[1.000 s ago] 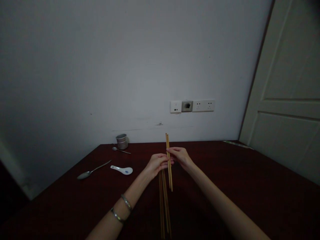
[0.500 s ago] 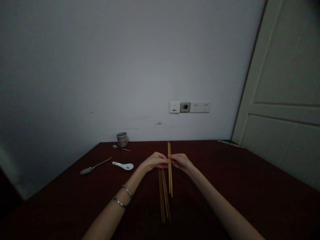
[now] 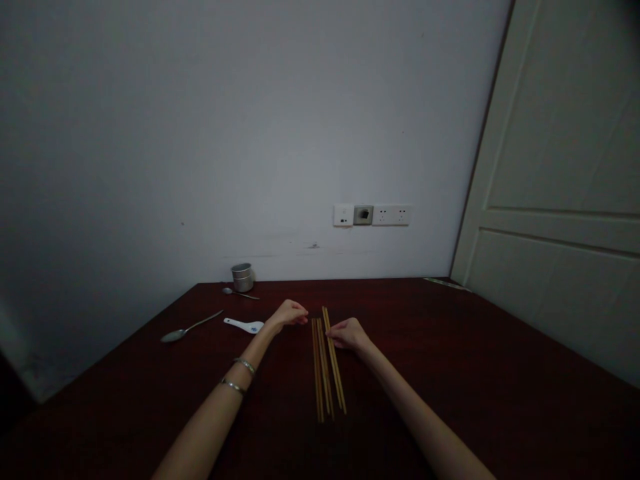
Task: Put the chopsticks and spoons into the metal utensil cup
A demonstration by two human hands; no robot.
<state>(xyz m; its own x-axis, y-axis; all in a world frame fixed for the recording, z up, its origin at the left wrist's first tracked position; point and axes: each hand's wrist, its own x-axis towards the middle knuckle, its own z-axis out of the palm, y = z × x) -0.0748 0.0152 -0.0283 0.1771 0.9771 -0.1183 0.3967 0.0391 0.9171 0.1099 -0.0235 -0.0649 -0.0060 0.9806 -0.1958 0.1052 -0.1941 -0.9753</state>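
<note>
My right hand (image 3: 349, 333) pinches a pair of pale wooden chopsticks (image 3: 335, 367) near their far end, from the right side. Several more wooden chopsticks (image 3: 325, 377) lie on the dark red table just left of that pair, roughly lengthwise toward me. To the left of the far ends, my left hand (image 3: 289, 313) is off the chopsticks, its fingers curled together with nothing visible in them. Two bracelets (image 3: 234, 385) ring the left forearm. Behind the left wrist lies a white soup spoon (image 3: 245, 325), its bowl partly covered.
A large metal spoon (image 3: 174, 335) lies at the left of the table (image 3: 425, 367). Farther back, a small metal spoon (image 3: 228, 291) rests in front of a metal cup (image 3: 243, 278). Wall sockets (image 3: 391, 215) sit above the back edge; a pale door (image 3: 560, 200) stands at right.
The chopstick pair, earlier raised between both hands, has come down beside the other chopsticks. My left hand has let go and moved left; my right hand keeps its pinch.
</note>
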